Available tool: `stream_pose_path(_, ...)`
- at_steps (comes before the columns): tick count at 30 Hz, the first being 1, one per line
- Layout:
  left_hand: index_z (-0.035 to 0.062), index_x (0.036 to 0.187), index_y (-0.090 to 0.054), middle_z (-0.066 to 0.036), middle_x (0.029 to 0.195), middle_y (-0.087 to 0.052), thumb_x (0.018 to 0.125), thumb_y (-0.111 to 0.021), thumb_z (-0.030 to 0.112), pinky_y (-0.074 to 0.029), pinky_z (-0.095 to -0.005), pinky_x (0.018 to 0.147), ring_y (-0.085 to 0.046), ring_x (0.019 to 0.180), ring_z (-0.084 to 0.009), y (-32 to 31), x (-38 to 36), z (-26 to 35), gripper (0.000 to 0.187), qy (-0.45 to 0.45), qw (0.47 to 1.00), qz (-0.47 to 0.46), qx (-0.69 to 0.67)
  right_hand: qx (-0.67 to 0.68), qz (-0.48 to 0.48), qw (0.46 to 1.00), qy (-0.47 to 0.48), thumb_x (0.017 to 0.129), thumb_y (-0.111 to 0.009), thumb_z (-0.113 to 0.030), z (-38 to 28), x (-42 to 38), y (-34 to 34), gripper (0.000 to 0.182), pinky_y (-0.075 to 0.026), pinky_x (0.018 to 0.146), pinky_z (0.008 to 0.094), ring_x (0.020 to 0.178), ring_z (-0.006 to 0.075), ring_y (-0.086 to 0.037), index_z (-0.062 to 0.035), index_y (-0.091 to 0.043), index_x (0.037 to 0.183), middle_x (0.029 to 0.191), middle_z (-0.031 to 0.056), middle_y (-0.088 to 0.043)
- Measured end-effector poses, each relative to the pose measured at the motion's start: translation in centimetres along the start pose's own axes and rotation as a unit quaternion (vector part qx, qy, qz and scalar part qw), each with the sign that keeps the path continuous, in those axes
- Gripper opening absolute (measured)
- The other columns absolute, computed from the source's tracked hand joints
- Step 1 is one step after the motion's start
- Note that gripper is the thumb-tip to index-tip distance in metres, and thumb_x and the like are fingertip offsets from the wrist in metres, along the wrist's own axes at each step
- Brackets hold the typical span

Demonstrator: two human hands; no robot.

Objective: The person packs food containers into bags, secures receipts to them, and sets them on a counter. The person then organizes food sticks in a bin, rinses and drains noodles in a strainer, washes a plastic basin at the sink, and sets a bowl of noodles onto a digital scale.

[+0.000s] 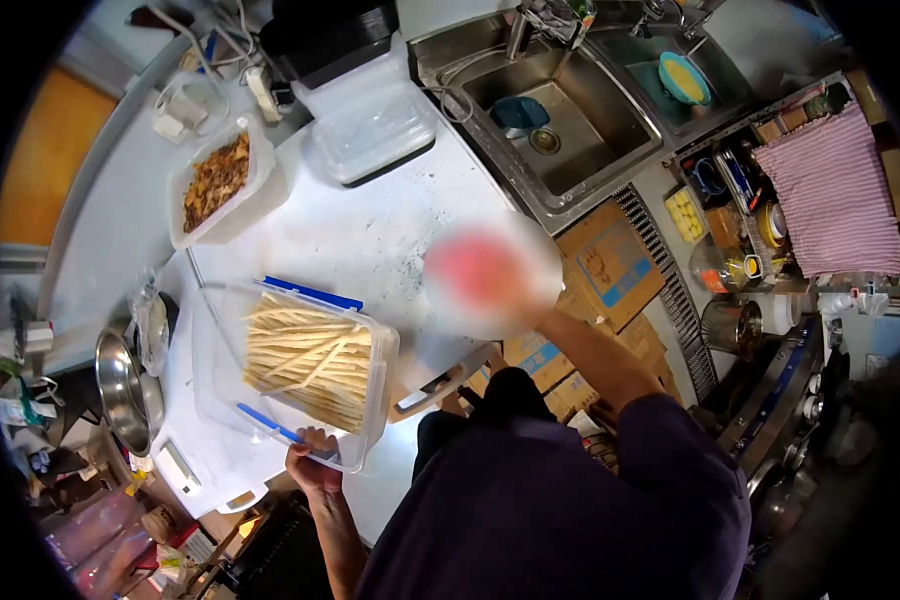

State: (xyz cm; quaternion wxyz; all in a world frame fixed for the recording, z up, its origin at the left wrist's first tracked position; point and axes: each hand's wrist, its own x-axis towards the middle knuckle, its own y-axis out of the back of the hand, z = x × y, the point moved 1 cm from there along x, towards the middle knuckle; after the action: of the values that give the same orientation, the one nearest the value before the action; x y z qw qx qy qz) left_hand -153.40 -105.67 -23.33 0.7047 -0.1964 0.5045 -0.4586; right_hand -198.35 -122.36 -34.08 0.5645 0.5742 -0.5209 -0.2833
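A clear plastic box (pixel 378 385) holding long pale yellow sticks (pixel 305 355) stands on the white table, with blue clips along two sides. My left hand (pixel 317 462) is closed on the near edge of this box, beside one blue clip. Over the table's right side, my right hand (pixel 515 285) is smeared, at a blurred round white and pink area (pixel 470 268); its fingers and what they may hold cannot be made out.
A tub (pixel 260 205) of brown food stands at the back left, near a lidded clear container (pixel 375 135). Metal sinks (pixel 580 130) lie beyond the table's right edge. A steel bowl (pixel 122 390) is at the left, and cardboard (pixel 615 262) lies right of the table.
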Motion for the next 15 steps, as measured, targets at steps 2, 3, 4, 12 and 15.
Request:
stream_pose_path(2,0.0093,0.074,-0.046,0.001,0.066,-0.036,0.067,-0.053,0.005,-0.034,-0.0283,0.061,-0.036,0.062,-0.0133,-0.5,-0.5,-0.5,0.011,-0.007,1.000,-0.013,0.001,-0.207,0.060,0.976,-0.042,0.089,-0.059,-0.045,0.0,7.6,3.6,0.052,-0.039,0.095,0.0470,0.114,0.0307,-0.050,-0.0202,-0.056,0.135,0.120,0.0134,-0.054)
stream_pose_path(3,0.0095,0.073,-0.046,0.001,0.066,-0.035,0.067,-0.053,0.005,-0.034,-0.0281,0.060,-0.035,0.061,-0.0135,-1.0,-0.9,-0.8,0.010,-0.012,1.000,-0.021,-0.003,-0.109,0.063,0.987,-0.101,0.088,-0.059,-0.044,0.8,9.8,5.2,0.051,-0.043,0.089,0.0447,0.107,0.0278,-0.054,-0.0187,-0.058,0.133,0.112,0.0113,-0.056)
stream_pose_path(4,0.0095,0.073,-0.046,0.001,0.066,-0.035,0.067,-0.053,0.005,-0.034,-0.0281,0.060,-0.035,0.061,-0.0135,-1.6,-0.8,-1.3,0.010,-0.022,0.999,-0.027,-0.006,-0.074,0.112,0.986,-0.097,0.087,-0.060,-0.046,1.7,12.8,5.0,0.052,-0.045,0.089,0.0450,0.110,0.0303,-0.053,-0.0256,-0.056,0.135,0.116,0.0117,-0.055)
stream_pose_path(12,0.0142,0.066,-0.047,0.000,0.066,-0.047,0.076,-0.055,0.013,-0.038,-0.0295,0.065,-0.043,0.062,-0.0142,-2.8,-2.3,-3.5,0.013,-0.019,0.996,-0.089,-0.004,0.339,0.083,0.936,-0.052,0.096,-0.058,-0.017,-8.3,-0.7,24.5,0.037,-0.049,0.087,0.0354,0.103,0.0219,-0.061,-0.0043,-0.054,0.130,0.117,0.0095,-0.063)
stream_pose_path(15,0.0137,0.075,-0.058,0.000,0.068,-0.061,0.080,-0.055,0.011,-0.046,-0.0286,0.067,-0.056,0.061,-0.0143,-3.1,-1.0,-5.2,0.006,-0.052,0.994,-0.060,-0.075,0.324,0.048,0.943,-0.062,0.096,-0.056,-0.017,-7.6,-7.6,23.0,0.036,-0.049,0.081,0.0375,0.096,0.0244,-0.061,-0.0062,-0.053,0.130,0.110,0.0102,-0.063)
